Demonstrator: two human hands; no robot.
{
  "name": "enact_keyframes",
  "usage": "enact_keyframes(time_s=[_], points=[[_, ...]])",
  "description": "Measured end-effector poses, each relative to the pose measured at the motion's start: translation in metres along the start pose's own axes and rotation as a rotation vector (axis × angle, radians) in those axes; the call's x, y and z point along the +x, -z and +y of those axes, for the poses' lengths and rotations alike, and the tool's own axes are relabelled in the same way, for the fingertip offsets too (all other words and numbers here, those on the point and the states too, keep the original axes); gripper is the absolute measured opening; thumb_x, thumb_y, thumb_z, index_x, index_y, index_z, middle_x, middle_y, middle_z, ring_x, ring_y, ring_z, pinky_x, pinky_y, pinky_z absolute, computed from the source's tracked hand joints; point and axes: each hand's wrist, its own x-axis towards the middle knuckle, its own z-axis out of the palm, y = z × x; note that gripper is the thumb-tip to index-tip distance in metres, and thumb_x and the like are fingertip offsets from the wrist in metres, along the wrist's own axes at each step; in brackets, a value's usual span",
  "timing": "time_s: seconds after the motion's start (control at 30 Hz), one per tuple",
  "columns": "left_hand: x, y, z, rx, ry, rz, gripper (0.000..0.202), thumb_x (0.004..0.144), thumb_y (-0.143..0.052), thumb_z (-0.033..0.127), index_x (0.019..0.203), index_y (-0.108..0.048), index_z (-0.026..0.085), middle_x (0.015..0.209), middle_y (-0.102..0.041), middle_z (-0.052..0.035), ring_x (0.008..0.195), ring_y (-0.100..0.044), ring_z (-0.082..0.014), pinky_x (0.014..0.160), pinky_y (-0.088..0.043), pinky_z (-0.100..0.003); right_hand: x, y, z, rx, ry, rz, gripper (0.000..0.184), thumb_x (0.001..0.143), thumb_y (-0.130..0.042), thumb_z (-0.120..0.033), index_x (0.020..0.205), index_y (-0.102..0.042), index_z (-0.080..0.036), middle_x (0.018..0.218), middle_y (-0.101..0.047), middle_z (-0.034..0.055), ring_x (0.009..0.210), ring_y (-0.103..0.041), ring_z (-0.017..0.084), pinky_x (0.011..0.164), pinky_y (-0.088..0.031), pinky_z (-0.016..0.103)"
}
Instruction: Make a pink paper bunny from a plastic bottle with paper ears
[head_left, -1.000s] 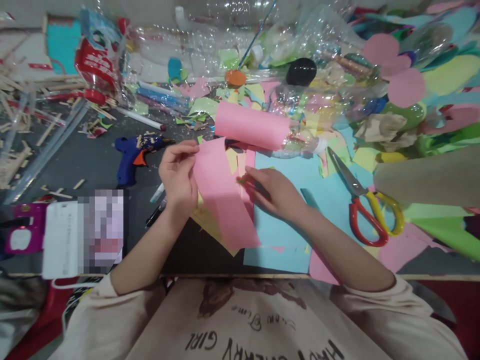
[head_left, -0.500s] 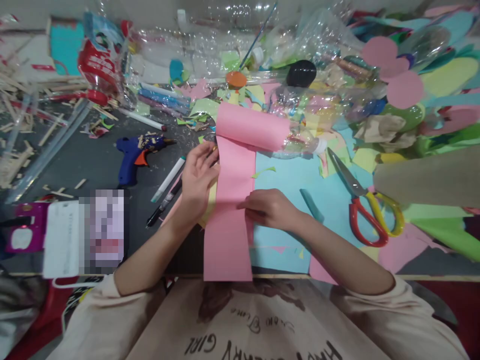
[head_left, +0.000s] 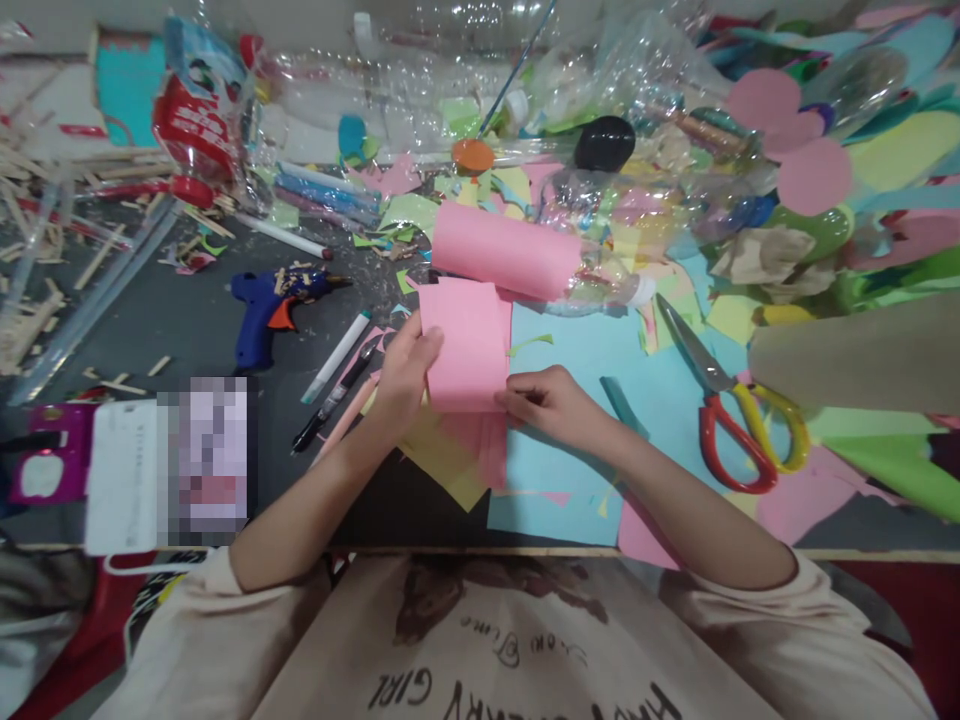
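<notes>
A pink paper strip (head_left: 466,345) is folded over on itself in the middle of the table, and I hold it with both hands. My left hand (head_left: 405,375) grips its left edge with the fingers closed on the paper. My right hand (head_left: 551,400) pinches its lower right corner. Under the fold lie more pink paper, a yellow sheet (head_left: 442,460) and a light blue sheet (head_left: 577,400). Just beyond the strip lies a clear plastic bottle wrapped in pink paper (head_left: 506,258).
Red-and-yellow scissors (head_left: 731,405) lie to the right. A blue glue gun (head_left: 266,305), a white marker (head_left: 335,357) and a black pen (head_left: 330,405) lie to the left. Clear bottles, paper scraps and wooden sticks crowd the back. A brown roll (head_left: 855,355) lies at right.
The long pink strip, flat and reaching the table's near edge half a second ago, is now folded up into a shorter doubled piece. Both hands have closed on its sides.
</notes>
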Motion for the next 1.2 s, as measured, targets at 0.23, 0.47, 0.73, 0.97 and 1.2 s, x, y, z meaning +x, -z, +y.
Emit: enact_keyframes(time_s=[0.23,0.47,0.73,0.97,1.2], points=[[0.005,0.008,-0.003,0.177,-0.047,0.035,0.038,0.075,-0.076,0.037,0.105,-0.06,0.019,0.095,-0.076,-0.0051,0.088,-0.072,-0.0206,0.073,-0.056,-0.029,0.004,0.001,0.003,0.197,0.063,0.253,0.041,0.086,-0.058,-0.055,0.065,-0.052,-0.021,0.058,-0.046,-0.0046,0.053,-0.039,0.01,0.053,-0.032,0.026],[-0.007,-0.005,-0.003,0.207,0.024,-0.108,0.05,0.071,-0.079,0.038,0.111,-0.055,0.02,0.102,-0.074,-0.0076,0.098,-0.072,-0.0228,0.085,-0.056,-0.033,0.011,0.002,0.008,0.453,0.056,0.378,0.046,0.076,-0.069,-0.065,0.074,-0.053,-0.023,0.056,-0.046,-0.0079,0.047,-0.042,0.008,0.047,-0.036,0.023],[-0.013,-0.005,-0.004,0.165,0.053,-0.193,0.058,0.079,-0.073,0.041,0.128,-0.047,0.024,0.101,-0.073,-0.0063,0.09,-0.071,-0.0198,0.071,-0.053,-0.026,0.01,0.005,0.009,0.391,0.031,0.281,0.051,0.078,-0.065,-0.068,0.062,-0.052,-0.021,0.052,-0.044,-0.0069,0.046,-0.042,0.008,0.046,-0.035,0.024],[-0.009,-0.005,-0.002,0.285,-0.003,-0.12,0.032,0.078,-0.07,0.028,0.107,-0.06,0.023,0.08,-0.066,0.0002,0.083,-0.069,-0.0177,0.065,-0.051,-0.024,0.01,0.005,0.013,0.342,0.016,0.257,0.053,0.078,-0.063,-0.07,0.062,-0.053,-0.02,0.051,-0.046,-0.0065,0.047,-0.043,0.009,0.048,-0.034,0.026],[-0.01,-0.006,-0.002,0.308,-0.023,-0.095,0.028,0.077,-0.07,0.027,0.102,-0.06,0.022,0.071,-0.059,0.003,0.078,-0.067,-0.0162,0.064,-0.05,-0.023,0.01,0.006,0.011,0.358,0.019,0.258,0.053,0.079,-0.063,-0.07,0.061,-0.05,-0.021,0.05,-0.044,-0.007,0.046,-0.043,0.008,0.047,-0.034,0.026]])
